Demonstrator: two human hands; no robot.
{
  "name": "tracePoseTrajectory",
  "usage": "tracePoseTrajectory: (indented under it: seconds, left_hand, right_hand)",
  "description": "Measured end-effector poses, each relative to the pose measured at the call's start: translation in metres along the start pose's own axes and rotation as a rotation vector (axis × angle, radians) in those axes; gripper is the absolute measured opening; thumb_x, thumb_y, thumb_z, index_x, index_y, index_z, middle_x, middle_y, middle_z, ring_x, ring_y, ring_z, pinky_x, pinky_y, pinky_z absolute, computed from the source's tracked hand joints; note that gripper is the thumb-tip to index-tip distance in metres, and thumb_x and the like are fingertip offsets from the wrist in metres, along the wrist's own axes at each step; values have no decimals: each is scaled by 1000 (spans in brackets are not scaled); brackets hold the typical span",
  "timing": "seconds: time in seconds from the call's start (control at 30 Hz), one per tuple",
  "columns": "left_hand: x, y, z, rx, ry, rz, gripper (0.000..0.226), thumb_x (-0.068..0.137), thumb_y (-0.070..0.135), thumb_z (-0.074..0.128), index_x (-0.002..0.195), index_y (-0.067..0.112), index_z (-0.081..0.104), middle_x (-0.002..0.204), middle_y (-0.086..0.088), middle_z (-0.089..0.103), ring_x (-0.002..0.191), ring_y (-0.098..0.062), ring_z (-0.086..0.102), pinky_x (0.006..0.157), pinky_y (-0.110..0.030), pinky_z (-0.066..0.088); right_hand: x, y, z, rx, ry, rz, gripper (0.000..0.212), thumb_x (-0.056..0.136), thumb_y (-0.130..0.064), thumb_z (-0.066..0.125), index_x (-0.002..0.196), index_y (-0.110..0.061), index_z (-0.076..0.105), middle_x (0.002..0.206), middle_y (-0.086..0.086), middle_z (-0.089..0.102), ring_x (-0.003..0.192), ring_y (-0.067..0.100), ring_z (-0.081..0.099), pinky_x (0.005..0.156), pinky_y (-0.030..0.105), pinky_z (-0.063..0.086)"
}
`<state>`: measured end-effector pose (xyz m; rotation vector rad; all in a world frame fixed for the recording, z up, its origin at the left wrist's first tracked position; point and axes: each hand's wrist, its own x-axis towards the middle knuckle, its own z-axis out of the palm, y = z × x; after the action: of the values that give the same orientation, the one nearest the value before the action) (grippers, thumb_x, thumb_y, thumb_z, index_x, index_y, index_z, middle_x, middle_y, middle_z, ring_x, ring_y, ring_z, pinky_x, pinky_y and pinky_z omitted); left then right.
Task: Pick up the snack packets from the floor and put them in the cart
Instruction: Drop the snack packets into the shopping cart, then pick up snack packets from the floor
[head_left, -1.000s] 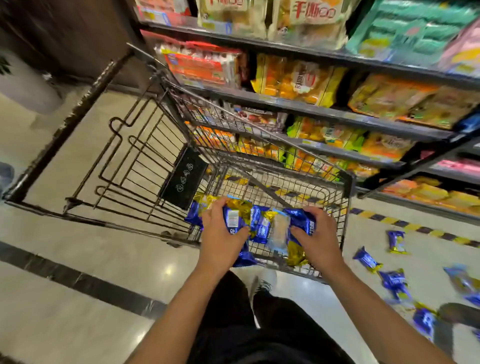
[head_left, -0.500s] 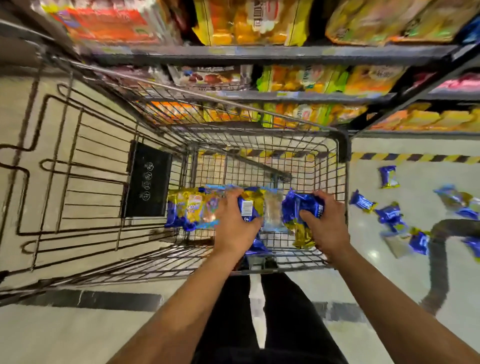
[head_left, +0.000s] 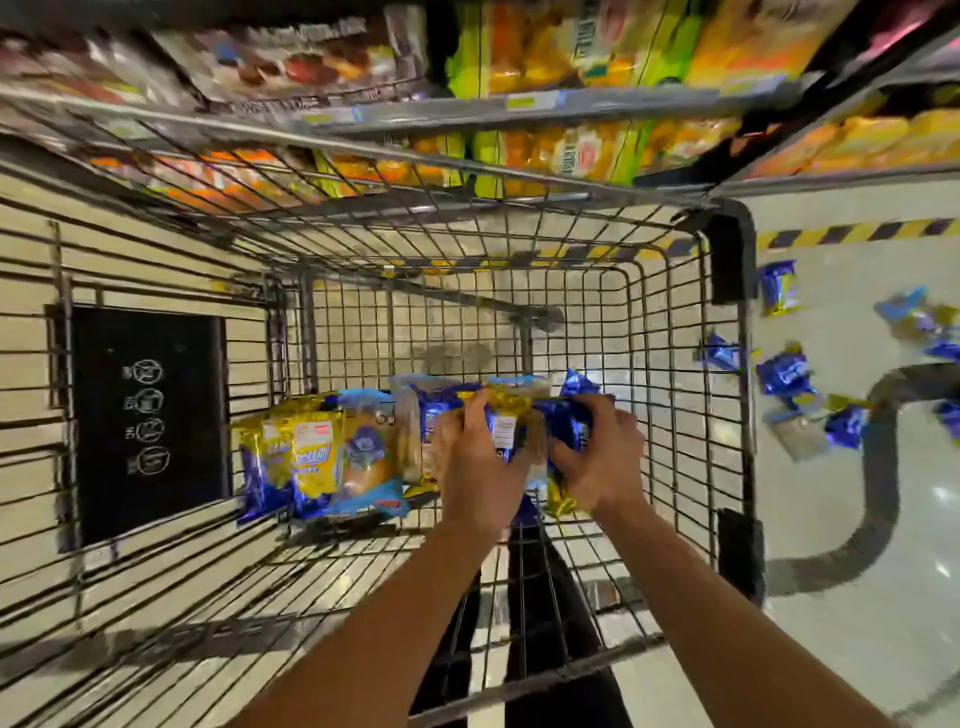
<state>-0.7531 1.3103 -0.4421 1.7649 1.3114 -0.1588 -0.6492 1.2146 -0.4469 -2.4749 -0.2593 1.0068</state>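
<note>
Supermarket floor (head_left: 857, 649) is seen past the cart (head_left: 727, 395); both hands, left hand (head_left: 480, 467) and right hand (head_left: 597, 457), have been lowered deeper inside, gripping blue-and-gold snack packets (head_left: 506, 421); release seems imminent; more scattered packets (head_left: 784, 374) remain beyond.

Blue and gold snack packets (head_left: 317, 457) lie in the grey wire cart (head_left: 675, 364); more blue ones (head_left: 784, 371) dot the pale floor (head_left: 841, 519), edged by yellow-and-black striped tape (head_left: 857, 234).
</note>
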Motion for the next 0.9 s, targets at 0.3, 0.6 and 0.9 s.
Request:
tracePoseTrajectory:
  seconds: [0.3,0.6,0.9]
  left_hand:
    - [14,-13,30,101,19,-35,88,78,34,73,152,30,26,141,-7,32,126,-26,31,107,-39,29]
    - [-5,-16,16,4,-28,-24,92,79,25,73,154,31,20,152,-5,13,139,-30,25,110,-44,38]
    - [-31,8,-47,2,5,-32,76,84,18,72,149,27,34,151,-2,23,141,-26,23,114,-39,32]
  right_hand:
    - [20,7,33,-67,72,-4,62,80,-39,67,137,-24,47,126,12,37,118,31,37,104,42,40]
    - [7,-4,29,-85,55,-25,76,81,-51,69,148,-31,39,140,17,35,127,34,36,109,44,36]
    - [-45,-30,-43,27,87,-32,86,77,-50,63,149,-14,31,138,19,39,128,32,33,100,34,30]
